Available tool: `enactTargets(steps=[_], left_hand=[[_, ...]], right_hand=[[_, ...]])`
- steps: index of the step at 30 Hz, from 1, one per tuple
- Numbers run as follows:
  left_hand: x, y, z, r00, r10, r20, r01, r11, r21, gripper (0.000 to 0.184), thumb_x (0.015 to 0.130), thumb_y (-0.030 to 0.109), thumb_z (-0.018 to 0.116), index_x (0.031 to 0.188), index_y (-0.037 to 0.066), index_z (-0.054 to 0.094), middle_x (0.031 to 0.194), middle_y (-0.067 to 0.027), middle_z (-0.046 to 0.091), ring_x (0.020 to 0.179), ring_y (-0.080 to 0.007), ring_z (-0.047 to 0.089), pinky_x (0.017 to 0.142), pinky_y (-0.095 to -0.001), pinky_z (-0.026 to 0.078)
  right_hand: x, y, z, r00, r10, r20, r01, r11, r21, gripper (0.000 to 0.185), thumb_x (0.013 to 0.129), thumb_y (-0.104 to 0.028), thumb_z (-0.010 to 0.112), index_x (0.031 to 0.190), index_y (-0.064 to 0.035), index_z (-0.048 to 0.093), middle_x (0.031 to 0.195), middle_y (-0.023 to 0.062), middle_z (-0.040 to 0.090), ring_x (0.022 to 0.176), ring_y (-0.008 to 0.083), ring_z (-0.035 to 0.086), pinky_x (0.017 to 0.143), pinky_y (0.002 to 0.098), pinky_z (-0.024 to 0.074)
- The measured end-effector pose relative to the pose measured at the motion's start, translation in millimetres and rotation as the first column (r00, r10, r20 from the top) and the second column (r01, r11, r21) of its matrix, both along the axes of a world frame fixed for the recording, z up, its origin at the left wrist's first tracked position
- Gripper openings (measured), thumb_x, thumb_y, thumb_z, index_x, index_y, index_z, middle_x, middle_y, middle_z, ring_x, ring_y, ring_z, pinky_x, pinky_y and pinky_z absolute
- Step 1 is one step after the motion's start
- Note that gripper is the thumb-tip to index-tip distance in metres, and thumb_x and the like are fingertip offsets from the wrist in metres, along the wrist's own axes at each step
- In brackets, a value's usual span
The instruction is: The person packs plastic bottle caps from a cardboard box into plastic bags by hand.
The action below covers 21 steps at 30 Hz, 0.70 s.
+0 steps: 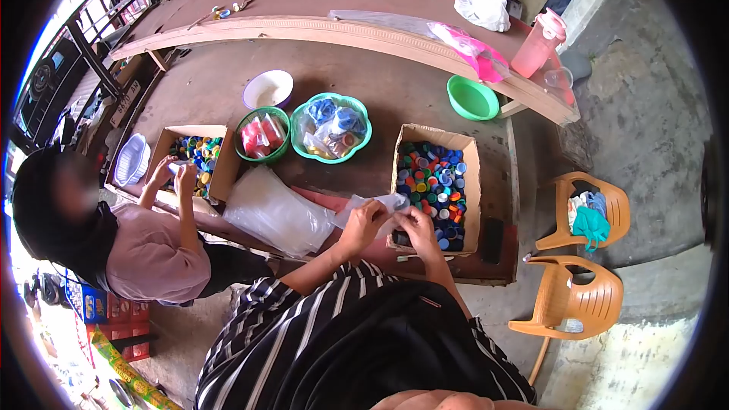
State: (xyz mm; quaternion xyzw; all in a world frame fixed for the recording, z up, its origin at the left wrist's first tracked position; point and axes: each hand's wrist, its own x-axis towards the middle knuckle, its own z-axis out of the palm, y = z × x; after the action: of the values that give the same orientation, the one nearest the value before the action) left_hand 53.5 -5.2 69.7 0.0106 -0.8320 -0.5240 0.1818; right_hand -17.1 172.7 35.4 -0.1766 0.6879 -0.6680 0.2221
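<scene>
You have a clear plastic bag [388,202] between your two hands, over the near edge of the surface [216,72], just beside the near left corner of the right cardboard box [472,201]. The bag is thin, see-through and crumpled, with a pale bluish sheen towards its far end; whether it holds anything is too small to tell. Your left hand [363,222] grasps its near left part with bent fingers, and your right hand [417,228] pinches its right side, fingers closed on the film.

The box to your right is full of bottle caps [432,176] in blue, red, green, orange and white. To your left, a pile of flat clear bags [271,210] lies along the near edge. Farther left, another person [156,258] has both hands above a second cardboard box [224,171] of caps.
</scene>
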Motion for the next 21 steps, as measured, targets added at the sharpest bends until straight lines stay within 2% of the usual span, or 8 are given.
enactTargets(steps=[1, 6, 11, 14, 15, 18, 20, 21], left_hand=[[-2.3, 1.9, -2.5, 0.999, 0.019, -0.034, -0.019, 1.000, 0.004, 0.013, 0.086, 0.007, 0.071, 0.090, -0.003, 0.063, 0.084, -0.0180, 0.066, 0.077, -0.0296, 0.067, 0.069, -0.0367, 0.051], [-5.9, 13.4, -9.1, 0.992, 0.128, -0.004, -0.127, 0.987, 0.096, 0.018, 0.087, 0.009, 0.069, 0.092, -0.002, 0.056, 0.082, -0.0199, 0.063, 0.073, -0.0356, 0.063, 0.065, -0.0406, 0.050], [-2.9, 41.8, -4.3, 0.983, 0.156, -0.093, -0.161, 0.986, -0.052, 0.026, 0.085, 0.013, 0.072, 0.101, -0.001, 0.056, 0.085, -0.0209, 0.062, 0.074, -0.0368, 0.063, 0.066, -0.0425, 0.051], [-0.2, 49.5, -7.8, 0.995, 0.101, -0.019, -0.102, 0.989, -0.109, 0.024, 0.085, 0.012, 0.070, 0.101, -0.001, 0.058, 0.086, -0.0209, 0.062, 0.075, -0.0379, 0.063, 0.066, -0.0440, 0.051], [-1.4, 49.3, -14.8, 0.992, 0.120, -0.026, -0.121, 0.990, -0.069, 0.019, 0.085, 0.006, 0.069, 0.099, -0.002, 0.061, 0.081, -0.0169, 0.063, 0.071, -0.0294, 0.063, 0.066, -0.0383, 0.050], [-5.2, 37.9, -31.8, 0.973, 0.230, 0.008, -0.230, 0.973, -0.019, 0.015, 0.087, 0.005, 0.067, 0.097, -0.003, 0.062, 0.079, -0.0164, 0.065, 0.069, -0.0249, 0.064, 0.065, -0.0362, 0.051], [-5.8, 31.2, -5.3, 0.954, 0.298, 0.033, -0.300, 0.951, 0.074, 0.011, 0.088, 0.003, 0.065, 0.098, -0.002, 0.063, 0.078, -0.0154, 0.067, 0.068, -0.0218, 0.065, 0.064, -0.0344, 0.051], [-7.3, 25.6, -11.3, 0.954, 0.301, -0.001, -0.301, 0.953, 0.040, 0.010, 0.088, 0.002, 0.064, 0.097, -0.002, 0.062, 0.078, -0.0147, 0.066, 0.068, -0.0227, 0.065, 0.065, -0.0346, 0.051]], right_hand=[[-2.9, 6.1, 1.1, 0.996, -0.062, 0.058, 0.063, 0.998, -0.024, 0.014, 0.095, -0.015, 0.067, 0.099, -0.0018, 0.064, 0.091, 0.0016, 0.065, 0.080, 0.0082, 0.062, 0.072, 0.0240, 0.0519], [-18.4, 32.5, -9.2, 0.970, -0.116, 0.212, 0.145, 0.982, -0.123, 0.012, 0.096, -0.015, 0.066, 0.099, -0.0038, 0.063, 0.090, 0.0005, 0.064, 0.082, 0.0078, 0.063, 0.075, 0.0235, 0.0523], [-15.1, 32.2, -9.7, 0.999, -0.020, -0.048, 0.023, 0.997, 0.068, 0.007, 0.097, -0.008, 0.063, 0.101, -0.0031, 0.060, 0.084, 0.0006, 0.062, 0.078, 0.0074, 0.060, 0.069, 0.0238, 0.0488], [-8.8, 26.1, -6.6, 0.995, 0.029, -0.098, -0.011, 0.985, 0.174, 0.011, 0.094, -0.007, 0.065, 0.102, -0.0009, 0.062, 0.082, 0.0003, 0.061, 0.075, 0.0077, 0.057, 0.067, 0.0243, 0.0471], [-9.3, 23.5, -3.9, 0.991, 0.065, -0.113, -0.042, 0.981, 0.189, 0.012, 0.092, -0.005, 0.066, 0.102, -0.0005, 0.062, 0.083, 0.0010, 0.062, 0.076, 0.0085, 0.058, 0.069, 0.0248, 0.0478], [-15.1, 22.7, -7.0, 0.977, 0.124, -0.174, -0.087, 0.975, 0.203, 0.016, 0.088, -0.001, 0.067, 0.103, 0.0003, 0.062, 0.087, 0.0032, 0.064, 0.080, 0.0107, 0.061, 0.074, 0.0261, 0.0496], [-25.8, 23.2, -29.1, 0.966, 0.096, -0.241, -0.059, 0.986, 0.154, 0.020, 0.085, 0.002, 0.067, 0.104, 0.0002, 0.063, 0.091, 0.0048, 0.066, 0.083, 0.0120, 0.062, 0.078, 0.0271, 0.0508], [-31.4, 22.2, -28.3, 0.984, 0.102, -0.143, -0.085, 0.989, 0.120, 0.022, 0.083, -0.002, 0.070, 0.104, -0.0011, 0.064, 0.095, 0.0062, 0.068, 0.088, 0.0140, 0.065, 0.080, 0.0296, 0.0525]])
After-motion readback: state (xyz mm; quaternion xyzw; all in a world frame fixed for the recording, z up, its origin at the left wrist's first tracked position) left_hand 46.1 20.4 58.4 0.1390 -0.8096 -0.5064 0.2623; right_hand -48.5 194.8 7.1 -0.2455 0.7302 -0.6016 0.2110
